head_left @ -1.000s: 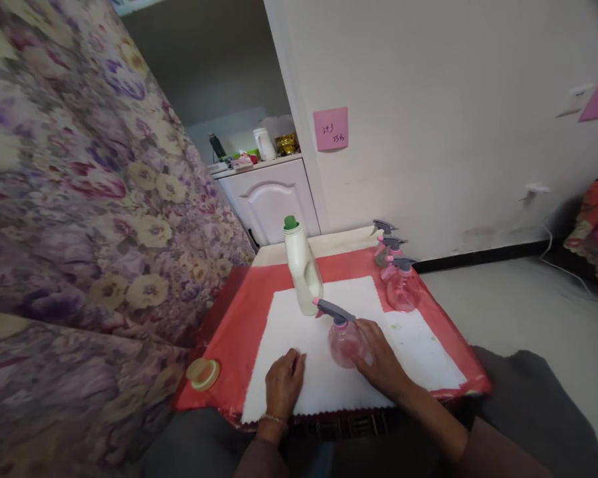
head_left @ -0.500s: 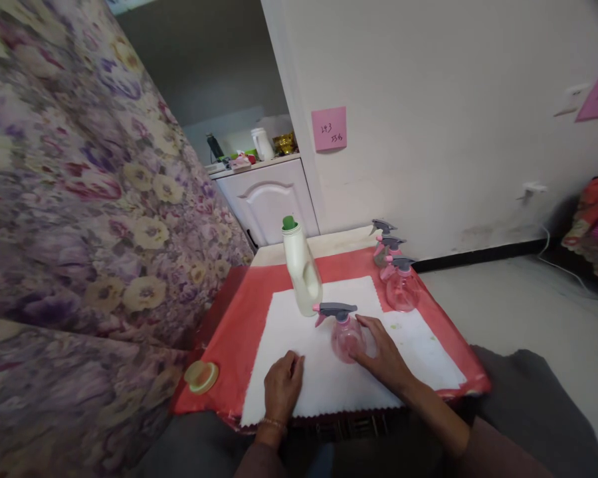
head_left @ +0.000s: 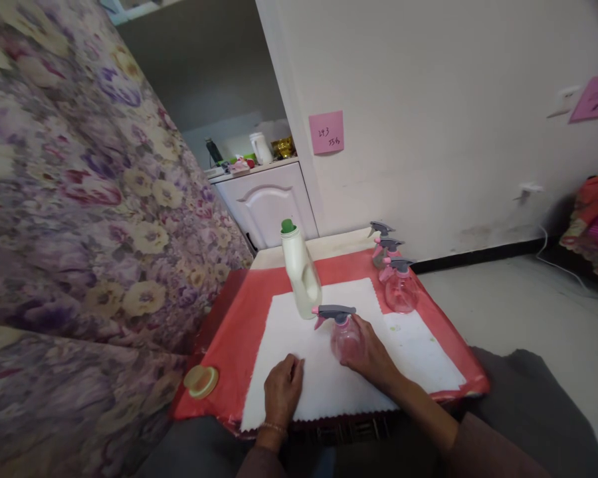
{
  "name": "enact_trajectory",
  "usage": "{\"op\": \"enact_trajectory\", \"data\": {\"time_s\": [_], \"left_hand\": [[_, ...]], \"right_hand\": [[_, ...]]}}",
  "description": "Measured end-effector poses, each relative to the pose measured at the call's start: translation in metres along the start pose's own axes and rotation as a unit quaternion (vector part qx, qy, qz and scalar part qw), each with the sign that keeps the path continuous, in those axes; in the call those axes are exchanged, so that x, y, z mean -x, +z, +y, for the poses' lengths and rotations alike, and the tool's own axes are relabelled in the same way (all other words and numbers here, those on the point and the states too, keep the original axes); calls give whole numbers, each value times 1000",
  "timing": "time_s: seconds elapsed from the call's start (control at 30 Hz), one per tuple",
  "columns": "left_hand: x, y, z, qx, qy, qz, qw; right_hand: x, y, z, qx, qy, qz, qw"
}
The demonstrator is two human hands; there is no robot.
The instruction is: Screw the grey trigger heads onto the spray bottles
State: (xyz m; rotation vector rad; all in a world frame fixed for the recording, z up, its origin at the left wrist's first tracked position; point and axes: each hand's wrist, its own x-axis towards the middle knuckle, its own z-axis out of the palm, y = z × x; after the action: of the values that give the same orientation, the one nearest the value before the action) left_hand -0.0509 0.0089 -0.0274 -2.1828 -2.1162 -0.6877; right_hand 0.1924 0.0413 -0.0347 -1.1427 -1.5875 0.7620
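Observation:
A clear pink spray bottle (head_left: 345,337) with a grey and pink trigger head stands upright on the white cloth (head_left: 323,392). My right hand (head_left: 373,352) is wrapped round its right side, thumb low and fingers behind. Resting on the cloth to the left is my left hand (head_left: 283,388), its fingers curled in with nothing visible in them. Behind the held bottle stands a tall pale-green jug (head_left: 301,272) with a handle and a green spout, its cap off.
Several more spray bottles (head_left: 401,292) line the table's right edge. A pale-green cap (head_left: 202,381) lies on the red tablecloth (head_left: 229,338) at the left. A floral curtain (head_left: 129,232) hangs close on the left, and a wall rises behind the table.
My right hand has closed in on the spray bottle, its thumb sliding left round the lower body. My left hand and the jug stay in place.

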Motion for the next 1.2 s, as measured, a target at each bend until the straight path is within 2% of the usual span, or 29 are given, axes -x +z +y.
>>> {"op": "enact_trajectory", "data": {"time_s": [0.57,0.87,1.03,1.2], "left_hand": [[-5,2,-2,-1,6,4,1000],[-5,4,-6,-11,17,16,1000],[-6,2,-3,-12,9,13,1000],[-7,2,-3,-11,6,7,1000]], "right_hand": [[-7,-1,-12,-50,39,1,998],[-5,-11,-18,-77,43,16,996],[-6,-31,-11,-89,40,20,995],[-6,-76,5,-75,26,21,997]]}}
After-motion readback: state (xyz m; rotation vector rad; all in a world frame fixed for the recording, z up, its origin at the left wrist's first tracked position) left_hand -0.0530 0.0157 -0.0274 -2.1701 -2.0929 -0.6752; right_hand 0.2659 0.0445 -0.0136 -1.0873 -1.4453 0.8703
